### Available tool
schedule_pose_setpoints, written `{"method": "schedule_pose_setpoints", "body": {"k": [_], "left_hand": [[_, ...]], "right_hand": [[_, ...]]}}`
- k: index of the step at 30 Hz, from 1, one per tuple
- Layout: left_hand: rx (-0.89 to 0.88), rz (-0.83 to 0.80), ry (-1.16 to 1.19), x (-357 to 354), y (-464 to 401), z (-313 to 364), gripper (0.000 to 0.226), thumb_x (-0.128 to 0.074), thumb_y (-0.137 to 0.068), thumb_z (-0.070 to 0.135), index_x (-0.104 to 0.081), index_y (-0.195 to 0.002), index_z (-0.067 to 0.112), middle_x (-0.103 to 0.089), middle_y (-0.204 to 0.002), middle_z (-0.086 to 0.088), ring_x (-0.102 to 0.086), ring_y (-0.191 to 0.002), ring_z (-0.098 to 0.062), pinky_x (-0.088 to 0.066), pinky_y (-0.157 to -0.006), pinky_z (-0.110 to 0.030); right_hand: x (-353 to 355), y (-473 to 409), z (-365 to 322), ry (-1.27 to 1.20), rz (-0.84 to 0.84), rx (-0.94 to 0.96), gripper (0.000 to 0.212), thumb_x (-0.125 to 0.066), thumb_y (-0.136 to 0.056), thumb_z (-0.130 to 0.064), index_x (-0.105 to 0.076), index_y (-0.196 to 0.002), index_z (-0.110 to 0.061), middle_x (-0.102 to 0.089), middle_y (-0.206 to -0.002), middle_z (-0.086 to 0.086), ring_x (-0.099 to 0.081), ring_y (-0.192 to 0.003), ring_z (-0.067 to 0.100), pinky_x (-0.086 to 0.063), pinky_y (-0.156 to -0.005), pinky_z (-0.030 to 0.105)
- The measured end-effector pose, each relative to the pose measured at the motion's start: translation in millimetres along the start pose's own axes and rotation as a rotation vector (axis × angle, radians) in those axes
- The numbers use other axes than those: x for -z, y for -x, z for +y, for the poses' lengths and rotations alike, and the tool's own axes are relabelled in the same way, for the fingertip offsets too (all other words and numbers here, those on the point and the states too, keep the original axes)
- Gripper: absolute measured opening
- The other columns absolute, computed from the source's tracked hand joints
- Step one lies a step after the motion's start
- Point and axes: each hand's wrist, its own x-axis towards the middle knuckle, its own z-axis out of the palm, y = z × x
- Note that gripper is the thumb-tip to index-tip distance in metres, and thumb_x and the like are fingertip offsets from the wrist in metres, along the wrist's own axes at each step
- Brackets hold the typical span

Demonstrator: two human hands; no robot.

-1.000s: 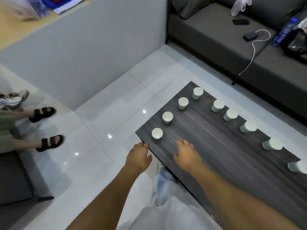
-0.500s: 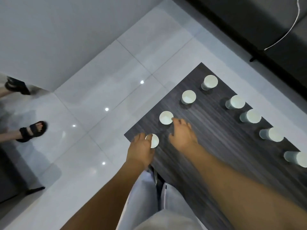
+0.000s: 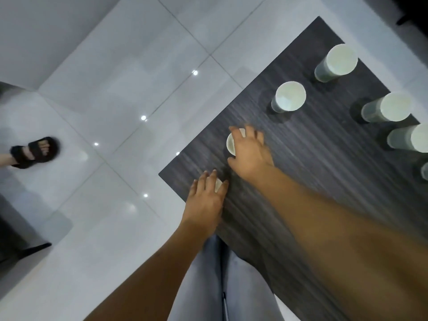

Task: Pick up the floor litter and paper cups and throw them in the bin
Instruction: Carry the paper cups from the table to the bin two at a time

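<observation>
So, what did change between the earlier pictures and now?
Both hands moved forward from the table's near edge onto cups. The left hand now covers the nearest cup; the right hand closes over the second cup. The other cups, like the third cup, stayed in place on the table.

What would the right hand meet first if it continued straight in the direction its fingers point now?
Probably the white paper cup standing next along the dark wood-grain table; the right hand already covers a nearer cup. Depth is uncertain.
</observation>
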Motion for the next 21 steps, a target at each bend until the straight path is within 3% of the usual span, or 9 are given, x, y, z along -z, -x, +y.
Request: {"method": "schedule_pose_setpoints", "body": {"k": [8,16,21], "left_hand": [[0.008,0.033,0.024,9.4,2.7,-5.9,0.061,-0.061,-0.091,0.024,-0.030,-0.144,0.027,-0.021,-0.155,-0.007,-0.018,-0.143,-0.031,-0.026,-0.114,-0.041],[-0.034,0.062,0.032,94.3,32.2,6.9,0.056,-0.058,-0.091,0.023,-0.036,-0.142,0.026,-0.025,-0.153,-0.006,-0.019,-0.142,-0.027,-0.030,-0.111,-0.039],[-0.122,0.116,-0.003,143.0,59.7,16.9,0.057,-0.060,-0.089,0.021,-0.037,-0.141,0.028,-0.026,-0.152,-0.005,-0.021,-0.141,-0.025,-0.034,-0.109,-0.038]], "right_hand": [[-9.9,18.3,8.4,-0.036,0.016,-0.015,0.069,-0.066,-0.085,-0.013,-0.032,-0.144,-0.021,-0.025,-0.150,0.006,-0.025,-0.135,0.030,-0.047,-0.093,0.043],[25.8,104.6,4.5,-0.159,0.054,-0.146,0.065,-0.065,-0.086,-0.017,-0.033,-0.142,-0.024,-0.027,-0.148,0.002,-0.029,-0.132,0.027,-0.049,-0.085,0.040],[47.8,163.9,-9.9,-0.231,0.130,-0.229,0.064,-0.064,-0.087,-0.018,-0.034,-0.142,-0.025,-0.028,-0.148,0.002,-0.030,-0.131,0.027,-0.049,-0.091,0.040]]}}
